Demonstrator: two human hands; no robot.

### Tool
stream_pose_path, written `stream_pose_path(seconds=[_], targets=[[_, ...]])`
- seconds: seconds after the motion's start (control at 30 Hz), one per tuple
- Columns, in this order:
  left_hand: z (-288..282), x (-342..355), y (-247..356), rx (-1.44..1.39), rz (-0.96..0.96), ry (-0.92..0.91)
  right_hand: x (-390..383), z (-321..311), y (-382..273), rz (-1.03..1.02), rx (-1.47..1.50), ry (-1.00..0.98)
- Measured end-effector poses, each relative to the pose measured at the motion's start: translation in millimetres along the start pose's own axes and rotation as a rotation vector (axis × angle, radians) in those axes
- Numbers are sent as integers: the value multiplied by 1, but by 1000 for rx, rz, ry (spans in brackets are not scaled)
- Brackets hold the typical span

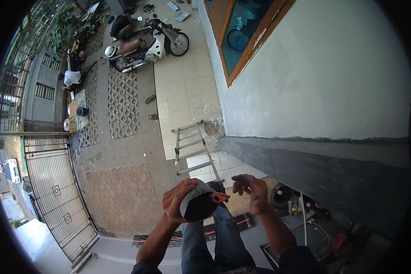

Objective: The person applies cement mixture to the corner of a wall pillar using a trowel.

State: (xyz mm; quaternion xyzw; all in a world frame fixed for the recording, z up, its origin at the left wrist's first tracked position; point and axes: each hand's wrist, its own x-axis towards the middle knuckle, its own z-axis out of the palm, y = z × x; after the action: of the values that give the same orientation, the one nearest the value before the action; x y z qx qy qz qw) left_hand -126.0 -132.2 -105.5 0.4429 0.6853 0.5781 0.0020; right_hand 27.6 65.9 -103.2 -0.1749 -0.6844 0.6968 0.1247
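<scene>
My left hand (174,201) is wrapped round the side of a round grey paint container (194,194), tilted so that its dark inside shows. Out over its rim pokes the orange-red handle (221,197) of a tool, probably a brush; the rest of it is hidden. To the right of the container, my right hand (251,189) is raised with nothing in it, its fingers loosely bent and apart. Dark smudges mark its skin. Below both hands are my legs in blue jeans (228,237), and a metal ladder (192,150) stretches away ahead of them.
On the right rises a pale wall (315,77) with a dark grey painted band (306,160) along its lower part. A motorcycle (146,48) stands on the paving far ahead. Two people (121,27) crouch farther off. A black round object (282,196) and cables lie at lower right.
</scene>
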Motion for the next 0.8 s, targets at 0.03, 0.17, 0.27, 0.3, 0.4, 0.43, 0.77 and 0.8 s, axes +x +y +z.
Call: stream_pose_path(seconds=[0.03,0.17,0.27,0.3,0.4,0.43,0.77,0.8], targets=[[-1,5,3,1,1,5,6,1,-26,-97,-34,-60],[-8,23,15,21,27,2,24,14,-87,-482,-276,-91],[-13,38,22,19,67,6,28,22,-115,-536,-414,-29],[-15,42,25,18,84,1,28,25,-123,-548,-485,23],[-18,51,36,40,105,-5,28,30,-147,-392,-518,51],[-19,54,39,19,115,1,27,32,-154,-327,-503,60],[-14,74,58,-44,165,33,10,34,-188,-348,-457,2],[-13,77,59,-33,185,38,8,35,-190,-365,-474,7]])
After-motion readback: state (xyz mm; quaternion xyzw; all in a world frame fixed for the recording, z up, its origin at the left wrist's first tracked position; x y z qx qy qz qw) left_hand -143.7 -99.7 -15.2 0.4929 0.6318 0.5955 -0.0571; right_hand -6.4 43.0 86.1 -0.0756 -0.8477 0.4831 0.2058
